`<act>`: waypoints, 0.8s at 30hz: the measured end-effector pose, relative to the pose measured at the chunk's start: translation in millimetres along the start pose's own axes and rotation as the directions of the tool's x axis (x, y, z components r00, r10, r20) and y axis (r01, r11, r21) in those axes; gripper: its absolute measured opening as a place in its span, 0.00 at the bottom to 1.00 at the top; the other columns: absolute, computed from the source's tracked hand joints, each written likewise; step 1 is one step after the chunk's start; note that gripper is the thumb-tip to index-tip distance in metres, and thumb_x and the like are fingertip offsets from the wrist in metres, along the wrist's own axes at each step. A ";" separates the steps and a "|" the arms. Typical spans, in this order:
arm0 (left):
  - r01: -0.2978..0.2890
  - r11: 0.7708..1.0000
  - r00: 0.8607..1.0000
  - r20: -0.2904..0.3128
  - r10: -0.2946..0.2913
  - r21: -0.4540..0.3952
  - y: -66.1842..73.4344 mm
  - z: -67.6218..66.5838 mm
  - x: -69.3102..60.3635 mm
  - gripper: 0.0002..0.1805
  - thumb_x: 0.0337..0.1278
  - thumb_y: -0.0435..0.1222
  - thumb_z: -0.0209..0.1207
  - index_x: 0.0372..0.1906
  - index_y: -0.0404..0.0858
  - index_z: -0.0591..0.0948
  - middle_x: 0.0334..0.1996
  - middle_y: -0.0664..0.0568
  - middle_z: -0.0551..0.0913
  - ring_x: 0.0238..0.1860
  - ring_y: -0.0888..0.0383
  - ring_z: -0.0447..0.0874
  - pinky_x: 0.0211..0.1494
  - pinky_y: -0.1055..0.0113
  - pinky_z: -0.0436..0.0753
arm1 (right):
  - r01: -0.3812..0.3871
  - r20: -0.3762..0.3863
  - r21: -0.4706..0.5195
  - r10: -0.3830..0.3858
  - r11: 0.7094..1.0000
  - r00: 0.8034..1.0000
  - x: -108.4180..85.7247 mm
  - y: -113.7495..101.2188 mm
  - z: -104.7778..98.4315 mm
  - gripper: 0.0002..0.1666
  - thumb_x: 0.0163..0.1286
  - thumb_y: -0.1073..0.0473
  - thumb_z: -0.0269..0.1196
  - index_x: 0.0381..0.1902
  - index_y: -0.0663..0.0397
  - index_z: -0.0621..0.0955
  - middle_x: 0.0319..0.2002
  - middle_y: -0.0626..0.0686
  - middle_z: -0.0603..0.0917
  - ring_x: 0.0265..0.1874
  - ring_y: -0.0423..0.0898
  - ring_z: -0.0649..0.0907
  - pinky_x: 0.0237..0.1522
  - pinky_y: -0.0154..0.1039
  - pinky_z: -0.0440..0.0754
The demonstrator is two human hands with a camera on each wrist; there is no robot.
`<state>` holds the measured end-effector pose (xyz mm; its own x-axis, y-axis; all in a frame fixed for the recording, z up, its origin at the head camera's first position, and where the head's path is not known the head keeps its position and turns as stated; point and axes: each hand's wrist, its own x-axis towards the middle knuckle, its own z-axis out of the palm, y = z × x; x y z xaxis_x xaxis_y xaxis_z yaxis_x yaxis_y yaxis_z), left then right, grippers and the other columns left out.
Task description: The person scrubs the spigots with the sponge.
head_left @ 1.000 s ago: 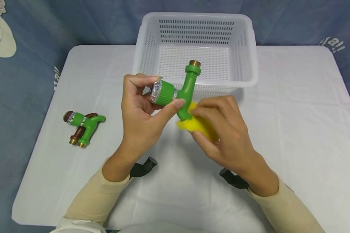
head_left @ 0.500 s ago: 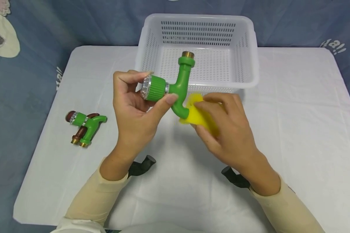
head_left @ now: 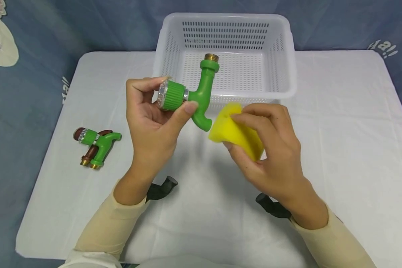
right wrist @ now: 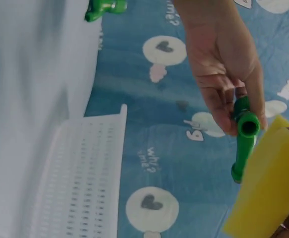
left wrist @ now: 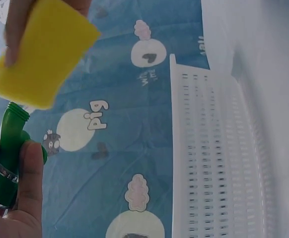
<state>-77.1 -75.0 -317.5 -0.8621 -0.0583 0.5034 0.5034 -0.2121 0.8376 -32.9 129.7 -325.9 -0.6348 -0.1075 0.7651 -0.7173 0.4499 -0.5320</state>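
Observation:
My left hand (head_left: pixel 152 128) grips a green faucet (head_left: pixel 204 89) by its ribbed knob, thumb on the body. The faucet's brass threaded end points up and away; its spout is aimed down to the right. My right hand (head_left: pixel 274 149) pinches a yellow sponge (head_left: pixel 234 128), slightly bent, just right of the spout with a small gap. In the left wrist view the sponge (left wrist: pixel 45 54) appears close to the spout end of the faucet (left wrist: pixel 10 129). The right wrist view shows the spout opening of the faucet (right wrist: pixel 247 126) beside the sponge (right wrist: pixel 271 183).
A white perforated plastic basket (head_left: pixel 289 63) stands at the back of the white-covered table (head_left: pixel 351 149). Another green faucet (head_left: pixel 104 147) lies at the left, across a brown faucet (head_left: pixel 91 153). A blue printed cloth (head_left: pixel 120 26) hangs behind the table.
The sponge was on the spout a second ago and has now come off it to the right. My left hand has moved left and slightly away from me with the faucet.

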 end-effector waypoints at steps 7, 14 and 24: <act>0.001 1.000 1.000 0.022 -0.001 0.013 -0.4 -1.9 -0.9 0.28 0.56 0.23 0.72 0.57 0.32 0.70 0.52 0.41 0.73 0.40 0.45 0.85 0.47 0.62 0.90 | 0.133 -0.003 0.094 -0.133 0.987 0.991 0.3 -8.1 5.9 0.19 0.74 0.53 0.66 0.49 0.66 0.84 0.49 0.67 0.81 0.48 0.64 0.80 0.56 0.45 0.80; -0.014 1.000 1.000 0.011 0.014 0.024 -0.1 -4.8 0.3 0.27 0.58 0.23 0.70 0.58 0.32 0.70 0.51 0.41 0.72 0.39 0.45 0.85 0.47 0.62 0.89 | 0.267 0.159 0.172 -0.295 0.948 0.942 -1.0 -15.5 8.6 0.20 0.75 0.52 0.63 0.50 0.66 0.84 0.48 0.65 0.82 0.44 0.60 0.80 0.50 0.46 0.81; 0.039 0.994 0.975 0.213 -0.060 0.101 -2.0 -5.9 1.6 0.31 0.60 0.19 0.67 0.64 0.28 0.67 0.53 0.42 0.76 0.43 0.47 0.88 0.47 0.56 0.90 | 0.231 -0.040 0.023 -0.230 0.973 0.972 -2.4 -4.4 9.9 0.20 0.72 0.52 0.68 0.50 0.65 0.84 0.50 0.65 0.82 0.46 0.65 0.79 0.52 0.50 0.79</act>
<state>-79.8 -80.5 -319.7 -0.8586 0.1631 0.4861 0.4728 -0.1147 0.8737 -31.1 119.1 -329.0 -0.4408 -0.1723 0.8809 -0.8510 0.3924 -0.3491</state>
